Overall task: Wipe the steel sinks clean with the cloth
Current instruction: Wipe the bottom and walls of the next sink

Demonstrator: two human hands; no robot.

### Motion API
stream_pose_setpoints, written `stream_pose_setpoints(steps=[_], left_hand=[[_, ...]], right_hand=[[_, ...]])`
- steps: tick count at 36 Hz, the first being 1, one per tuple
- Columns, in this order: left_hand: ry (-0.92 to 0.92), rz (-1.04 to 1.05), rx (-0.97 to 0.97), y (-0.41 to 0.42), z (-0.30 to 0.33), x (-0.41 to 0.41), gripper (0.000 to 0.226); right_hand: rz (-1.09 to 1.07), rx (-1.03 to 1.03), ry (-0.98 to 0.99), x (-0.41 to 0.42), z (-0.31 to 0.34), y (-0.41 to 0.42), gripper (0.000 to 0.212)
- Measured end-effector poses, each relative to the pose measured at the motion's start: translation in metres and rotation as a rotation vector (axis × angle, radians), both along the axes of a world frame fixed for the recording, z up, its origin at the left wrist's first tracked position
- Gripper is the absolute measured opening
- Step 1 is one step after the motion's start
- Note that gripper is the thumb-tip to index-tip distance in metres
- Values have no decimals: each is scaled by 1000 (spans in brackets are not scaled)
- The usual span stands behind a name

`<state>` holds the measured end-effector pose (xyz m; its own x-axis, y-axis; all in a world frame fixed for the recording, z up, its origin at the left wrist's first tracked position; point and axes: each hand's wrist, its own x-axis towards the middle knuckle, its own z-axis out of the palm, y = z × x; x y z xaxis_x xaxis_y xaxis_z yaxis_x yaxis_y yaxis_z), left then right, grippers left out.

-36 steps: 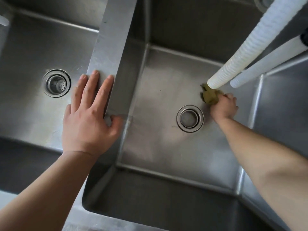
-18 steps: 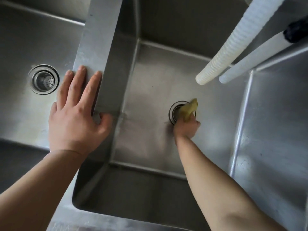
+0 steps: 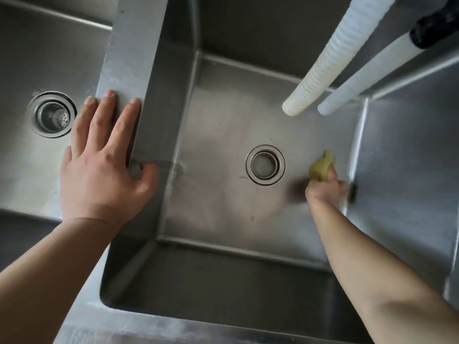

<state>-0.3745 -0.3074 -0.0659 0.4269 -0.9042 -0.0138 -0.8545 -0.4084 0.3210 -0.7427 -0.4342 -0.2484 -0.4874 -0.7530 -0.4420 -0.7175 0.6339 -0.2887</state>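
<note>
cloth [image 3: 321, 166] now right of drain [image 3: 265, 165], right hand [image 3: 325, 188] gripping

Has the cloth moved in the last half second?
Yes. The cloth, held by the right hand, went from over the drain to its right, near the sink's right wall.

The cloth [image 3: 320, 166] lies in the right sink [image 3: 223, 209], right of its drain [image 3: 265, 165], near the right wall.
</note>
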Motion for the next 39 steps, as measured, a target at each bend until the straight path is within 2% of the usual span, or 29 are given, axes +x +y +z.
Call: stream_pose_setpoints(steps=[6,12,14,18,20,23,26,28,30,34,39], left_hand=[[-4,3,-6,-1,0,-1,80],[0,7,-9,0,2,-1,79],[4,9,-4,0,2,-1,79],[5,2,8,0,2,0,82],[7,2,10,1,2,0,82],[15,5,20,0,4,0,82],[25,8,28,0,5,-1,83],[26,2,26,0,5,-1,83],[24,1,20,0,5,-1,83],[6,8,13,0,3,-1,83],[2,10,20,1,3,-1,81]], right_hand=[[409,-19,52,65,-14,-63,59],[844,-74,-38,92,-11,-44,51],[840,-74,-98,86,-11,-29,45],[509,-142,-234,72,-3,8,47],[525,-228,-230,57,7,32,46],[909,-275,-128,30,21,80,42],[1355,-72,-99,1,22,127,35],[1545,47,-105,-10,16,143,26],[1651,62,-92,-12,9,144,29],[1727,41,-33,0,-1,132,54],[1449,-112,70,29,-10,81,49]])
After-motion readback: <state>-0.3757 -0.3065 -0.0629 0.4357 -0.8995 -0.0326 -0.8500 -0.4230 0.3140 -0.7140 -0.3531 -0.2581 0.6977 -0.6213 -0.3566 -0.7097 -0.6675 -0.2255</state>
